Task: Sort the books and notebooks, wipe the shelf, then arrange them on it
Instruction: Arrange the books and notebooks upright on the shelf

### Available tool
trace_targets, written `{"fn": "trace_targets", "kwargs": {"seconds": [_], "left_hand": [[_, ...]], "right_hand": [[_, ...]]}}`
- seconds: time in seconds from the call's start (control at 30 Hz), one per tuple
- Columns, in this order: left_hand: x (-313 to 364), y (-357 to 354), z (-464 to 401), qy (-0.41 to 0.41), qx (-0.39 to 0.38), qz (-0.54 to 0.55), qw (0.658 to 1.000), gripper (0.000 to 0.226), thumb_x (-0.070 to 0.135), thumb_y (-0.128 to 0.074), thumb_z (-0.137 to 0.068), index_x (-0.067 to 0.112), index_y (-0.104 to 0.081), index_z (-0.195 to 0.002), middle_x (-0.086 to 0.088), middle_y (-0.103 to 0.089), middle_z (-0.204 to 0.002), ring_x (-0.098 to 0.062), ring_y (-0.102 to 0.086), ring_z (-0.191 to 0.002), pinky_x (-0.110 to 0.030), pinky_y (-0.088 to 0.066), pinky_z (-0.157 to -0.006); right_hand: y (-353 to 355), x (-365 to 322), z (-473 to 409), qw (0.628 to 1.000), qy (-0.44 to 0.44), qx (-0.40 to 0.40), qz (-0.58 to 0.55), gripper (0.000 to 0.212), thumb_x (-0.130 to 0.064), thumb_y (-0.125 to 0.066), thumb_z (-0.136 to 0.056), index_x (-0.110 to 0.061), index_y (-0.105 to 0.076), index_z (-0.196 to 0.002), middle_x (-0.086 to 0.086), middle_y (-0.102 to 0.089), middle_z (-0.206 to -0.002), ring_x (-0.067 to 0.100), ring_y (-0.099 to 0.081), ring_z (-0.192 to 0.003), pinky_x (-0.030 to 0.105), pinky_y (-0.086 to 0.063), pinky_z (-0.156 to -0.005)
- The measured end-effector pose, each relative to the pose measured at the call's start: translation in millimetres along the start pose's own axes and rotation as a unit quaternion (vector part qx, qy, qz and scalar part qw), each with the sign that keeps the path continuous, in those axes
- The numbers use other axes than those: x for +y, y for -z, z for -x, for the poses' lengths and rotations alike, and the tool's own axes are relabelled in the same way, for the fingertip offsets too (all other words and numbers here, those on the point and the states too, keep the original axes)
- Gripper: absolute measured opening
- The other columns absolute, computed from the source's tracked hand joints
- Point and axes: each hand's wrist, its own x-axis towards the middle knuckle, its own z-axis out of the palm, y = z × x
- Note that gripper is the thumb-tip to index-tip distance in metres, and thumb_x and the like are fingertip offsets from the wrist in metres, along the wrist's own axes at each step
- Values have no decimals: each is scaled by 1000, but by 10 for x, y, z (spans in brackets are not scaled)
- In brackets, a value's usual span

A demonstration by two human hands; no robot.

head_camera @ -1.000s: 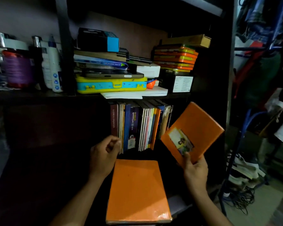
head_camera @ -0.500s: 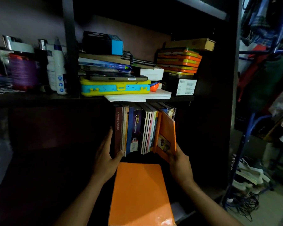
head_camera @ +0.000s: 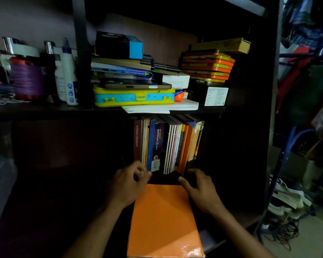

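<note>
Now the orange notebook (head_camera: 185,146) stands in the row of books (head_camera: 162,144). Both hands, left hand (head_camera: 127,183) and right hand (head_camera: 199,189), have let go and hover loose below the row, so the flat notebook (head_camera: 162,220) likely goes next.

Dim overall; light enters from 3 o'clock. Deep shadow at 9 and 12. Glare on orange notebook (head_camera: 164,220) at 6. Wide-angle bending at edges, hands slightly blurred.

My dark lower shelf (head_camera: 67,183) carries a row of upright books (head_camera: 166,144) at twelve o'clock, and an orange notebook (head_camera: 162,220) lying flat at six.
</note>
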Motion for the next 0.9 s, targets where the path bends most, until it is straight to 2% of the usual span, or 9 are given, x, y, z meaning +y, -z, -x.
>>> {"fn": "trace_targets", "kwargs": {"seconds": [0.07, 0.13, 0.23, 0.33, 0.5, 0.6, 0.7, 0.8, 0.9], "left_hand": [[30, -49, 45, 18, -208, -89, 974, 59, 74, -60, -83, 45, -51, -133, 16, -46, -133, -9, -49, -122, -37, -48, -98], [45, -57, 56, 9, -267, -142, 953, 82, 80, -61, -77, 44, -40, -148, 14, -30, -146, -12, -31, -136, -40, -38, -110], [38, -25, 49, -16, -251, -137, 958, 84, 82, -63, -73, 47, -38, -145, 13, -29, -143, -14, -30, -133, -41, -39, -109], [117, -74, 67, 12, -258, 10, 966, 70, 71, -72, -76, 49, -34, -130, 12, -37, -135, -15, -48, -119, -32, -50, -88], [185, -83, 61, 16, -73, 195, 978, 48, 61, -74, -79, 53, -40, -111, 21, -47, -118, -9, -57, -102, -27, -50, -72], [236, -66, 68, 10, -17, 279, 960, 51, 73, -69, -73, 53, -44, -113, 23, -51, -116, -1, -60, -97, -18, -50, -68], [185, -11, 38, -24, 93, 237, 967, 53, 73, -56, -76, 44, -49, -120, 18, -55, -116, 6, -59, -94, -19, -49, -67], [0, 48, -38, -16, 217, 197, 956, 54, 63, -58, -87, 34, -48, -132, 9, -51, -114, -4, -58, -88, -23, -48, -62], [-100, -12, -62, 19, 199, 180, 963, 67, 48, -67, -90, 31, -37, -148, 4, -44, -131, -13, -57, -98, -21, -47, -65]], "right_hand": [[47, -48, 143, 994, 7, -51, 94, 95, -99, -22, -63, -38, -55, -129, -6, -47, -135, 19, -41, -130, 40, -36, -109], [62, -96, 167, 986, 11, -84, 143, 86, -95, -23, -60, -40, -51, -120, -7, -42, -129, 18, -38, -126, 38, -33, -108], [136, -126, 211, 995, 34, -88, 19, 57, -84, -53, -74, -37, -42, -104, -13, -48, -109, 8, -51, -103, 28, -45, -90], [215, -78, 266, 970, 46, -58, -230, 38, -46, -77, -86, -29, -47, -103, -1, -60, -95, 1, -63, -81, 24, -56, -66], [325, -53, 263, 925, 3, -140, -354, 65, -45, -86, -77, -31, -52, -131, 5, -75, -109, 19, -74, -98, 33, -61, -78], [346, -69, 283, 928, 20, -178, -327, 32, -30, -72, -93, -16, -66, -122, 2, -76, -109, 18, -74, -98, 30, -59, -81], [339, 49, 279, 900, -32, -13, -436, 24, -26, -67, -96, -12, -68, -116, 8, -77, -102, 23, -74, -89, 35, -60, -74], [366, 209, 264, 837, -87, 224, -491, 33, -44, -68, -94, -22, -66, -117, 0, -75, -105, 25, -71, -96, 39, -56, -81], [405, 162, 317, 842, -63, 334, -419, 20, -34, -52, -104, -34, -54, -124, -13, -66, -105, 4, -65, -93, 32, -52, -82]]}}
